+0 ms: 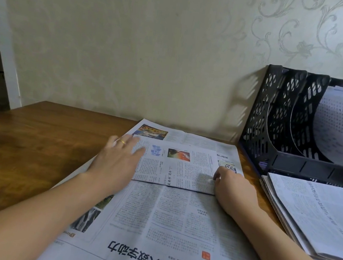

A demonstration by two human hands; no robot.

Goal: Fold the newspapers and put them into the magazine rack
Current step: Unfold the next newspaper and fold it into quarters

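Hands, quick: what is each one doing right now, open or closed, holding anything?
Left hand: open, flat on the folded newspaper, gripping nothing.
Right hand: fingers curled at the folded newspaper's right edge; a pinch cannot be told.

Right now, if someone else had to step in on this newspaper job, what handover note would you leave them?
Left hand: flat on the newspaper, fingers spread over the folded-down flap.
Right hand: curled at the flap's right edge, pressing it down.
Magazine rack: far right by the wall, one paper already in its right slot.
Stack of newspapers: lies before the rack, not yet filed.
Left: finish folding this paper, file it, then the stack.
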